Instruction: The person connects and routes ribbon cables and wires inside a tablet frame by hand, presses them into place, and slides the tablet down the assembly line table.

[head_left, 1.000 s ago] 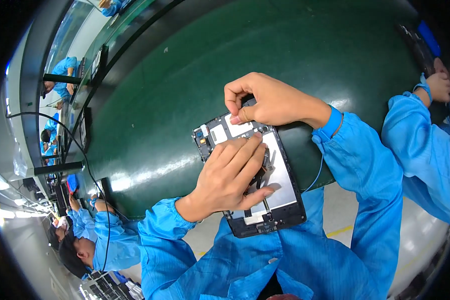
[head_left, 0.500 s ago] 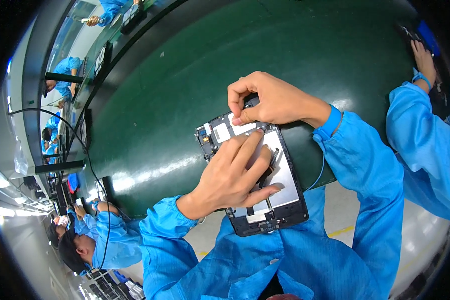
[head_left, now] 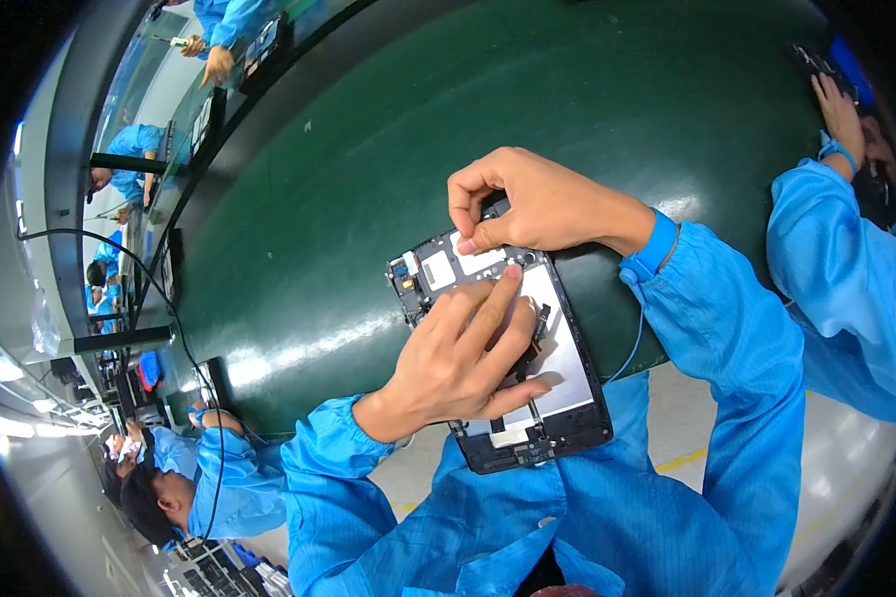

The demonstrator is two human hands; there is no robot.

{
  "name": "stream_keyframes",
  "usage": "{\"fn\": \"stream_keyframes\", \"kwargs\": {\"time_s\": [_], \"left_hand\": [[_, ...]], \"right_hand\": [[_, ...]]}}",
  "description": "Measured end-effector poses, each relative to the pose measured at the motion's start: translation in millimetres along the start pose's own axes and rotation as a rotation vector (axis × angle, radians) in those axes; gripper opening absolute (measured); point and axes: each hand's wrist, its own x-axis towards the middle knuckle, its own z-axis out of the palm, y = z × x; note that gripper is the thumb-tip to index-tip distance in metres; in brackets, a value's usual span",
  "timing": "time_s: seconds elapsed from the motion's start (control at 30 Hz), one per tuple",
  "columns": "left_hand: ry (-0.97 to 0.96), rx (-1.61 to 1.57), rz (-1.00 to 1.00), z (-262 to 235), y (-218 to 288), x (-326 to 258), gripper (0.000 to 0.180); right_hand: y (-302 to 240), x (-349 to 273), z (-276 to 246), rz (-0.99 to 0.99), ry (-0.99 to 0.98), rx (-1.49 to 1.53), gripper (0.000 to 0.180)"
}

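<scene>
An opened tablet (head_left: 567,373) with a black frame, a silver-white panel and small circuit parts lies tilted at the table's near edge, its lower end jutting past it. My left hand (head_left: 458,348) lies over its left side, fingers apart. The left index fingertip touches the parts near the upper middle, and the thumb extends over the panel beside a thin dark flex cable (head_left: 540,333). At the tablet's upper edge, my right hand (head_left: 543,204) has thumb and index finger pinched together just above a white patch (head_left: 480,261). What the pinch holds, if anything, is hidden.
The green table (head_left: 388,189) spreads beyond the tablet. A blue wrist strap (head_left: 657,242) with a cord hangs from my right wrist. At the far right a co-worker's hand (head_left: 838,114) rests near dark parts. A black cable (head_left: 169,289) and several co-workers are on the left.
The tablet and both hands have shifted very slightly left. My left index finger is a little straighter and more apart from the other fingers. The right pinch stays at the upper edge.
</scene>
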Motion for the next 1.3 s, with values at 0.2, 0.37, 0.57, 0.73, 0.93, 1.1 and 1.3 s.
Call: {"fn": "stream_keyframes", "kwargs": {"time_s": [0.2, 0.37, 0.57, 0.73, 0.93, 1.1, 1.3], "left_hand": [[0.033, -0.060, -0.044, 5.3, -2.3, -2.1, 0.070], [0.042, -0.114, -0.068, 6.4, -8.7, -0.3, 0.067], [0.065, -0.121, -0.065, 4.0, -8.4, 1.9, 0.065], [0.074, -0.123, -0.079, 3.9, -7.4, 0.8, 0.062], [0.107, -0.138, -0.084, 7.4, -8.6, -1.9, 0.054], [0.130, -0.145, -0.088, 8.0, -8.0, -2.4, 0.051], [0.145, -0.126, -0.093, 12.8, -8.0, -6.1, 0.050]], "right_hand": [[9.2, 1.2, 0.9, -0.091, 0.033, -0.033, 0.012], [-2.6, -0.2, 0.2, 0.006, 0.005, -0.010, 0.018], [-1.8, -0.7, -3.9, 0.047, -0.035, -0.021, 0.015], [-7.5, -9.4, -18.0, -0.135, -0.209, -0.039, 0.070], [-6.4, -11.2, -25.6, -0.097, -0.349, -0.102, 0.085], [-4.3, -13.1, -26.9, -0.067, -0.361, -0.090, 0.089], [-5.9, -14.2, -29.3, -0.048, -0.378, -0.080, 0.091]]}}
